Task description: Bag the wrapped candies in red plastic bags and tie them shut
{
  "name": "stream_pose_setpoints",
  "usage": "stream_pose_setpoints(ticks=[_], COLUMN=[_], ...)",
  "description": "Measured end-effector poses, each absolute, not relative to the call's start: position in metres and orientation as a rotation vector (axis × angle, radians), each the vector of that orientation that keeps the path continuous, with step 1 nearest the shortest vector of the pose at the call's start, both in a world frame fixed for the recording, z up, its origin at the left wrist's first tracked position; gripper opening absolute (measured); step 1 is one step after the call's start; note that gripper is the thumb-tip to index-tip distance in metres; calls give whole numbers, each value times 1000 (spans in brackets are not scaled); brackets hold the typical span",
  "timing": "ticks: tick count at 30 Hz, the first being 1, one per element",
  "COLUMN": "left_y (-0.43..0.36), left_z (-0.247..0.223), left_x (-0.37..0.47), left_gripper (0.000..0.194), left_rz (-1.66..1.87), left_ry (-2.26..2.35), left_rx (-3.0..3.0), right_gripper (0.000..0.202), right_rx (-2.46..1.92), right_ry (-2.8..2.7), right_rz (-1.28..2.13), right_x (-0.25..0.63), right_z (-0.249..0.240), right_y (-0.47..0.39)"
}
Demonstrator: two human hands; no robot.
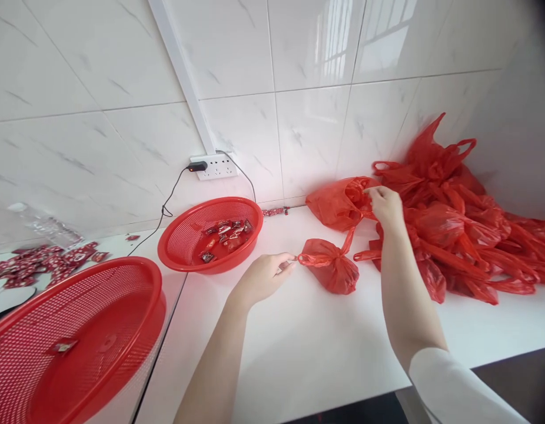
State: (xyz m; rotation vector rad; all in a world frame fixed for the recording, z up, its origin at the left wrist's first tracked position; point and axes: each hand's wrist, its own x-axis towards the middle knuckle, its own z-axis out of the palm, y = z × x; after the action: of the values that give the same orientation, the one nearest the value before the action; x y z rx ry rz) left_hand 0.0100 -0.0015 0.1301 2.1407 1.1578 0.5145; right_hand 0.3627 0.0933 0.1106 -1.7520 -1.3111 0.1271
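A small red plastic bag [331, 272], knotted at the neck and filled, rests on the white table. My left hand [264, 275] is at its left, thumb and forefinger pinching the tip of one handle loop. Farther back, my right hand [386, 205] reaches to a larger red bag [328, 203] lying against the wall with its mouth open to the right. The fingers are closed on crumpled red plastic at that mouth; which bag this plastic belongs to is hard to tell.
A heap of knotted red bags [449, 229] fills the right side. On the left stand a small red basket [184, 235] with wrapped sweets [226, 235] and a large red basket [153, 282]. Beyond lie more packets [47, 259], a plastic bottle [52, 227] and a power strip [217, 166].
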Motion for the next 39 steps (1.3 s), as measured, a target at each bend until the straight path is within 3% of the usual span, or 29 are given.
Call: stream_pose_setpoints(ticks=[6,9,13,18,22,27,30,33,36,39], left_y=[5,10,20,39,48,64,70,65,51,36], left_z=[103,71,40,28,19,27,50,67,63,47], left_x=[19,44,88,141,165,132,86,44,14,-2], left_gripper=[43,66,90,93,70,37,46,57,54,46], left_rz=[150,96,248,534,784,1038,1153,1232,1296,1442], left_ry=[1167,1044,944,643,550,913,853,736,774,1025], left_rx=[2058,2109,2075,2018,1637,1380,1186,986,995,1053], right_gripper=[20,24,36,38,52,44,38,35,29,25], right_rx=[-1954,-1950,-1852,-1338,-1042,-910,-861,-917,-1078,-1240], right_ry=[-1282,-1271,-1219,-1068,-985,-1064,-1136,-1283,-1582,-1840], right_rz=[349,302,111,-389,-477,167,634,891,880,652], right_x=[359,360,359,350,330,297,275,254,237,220], right_z=[96,99,117,149,169,162,143,122,102,89], right_y=[152,154,140,110,84,52,35,26,25,24])
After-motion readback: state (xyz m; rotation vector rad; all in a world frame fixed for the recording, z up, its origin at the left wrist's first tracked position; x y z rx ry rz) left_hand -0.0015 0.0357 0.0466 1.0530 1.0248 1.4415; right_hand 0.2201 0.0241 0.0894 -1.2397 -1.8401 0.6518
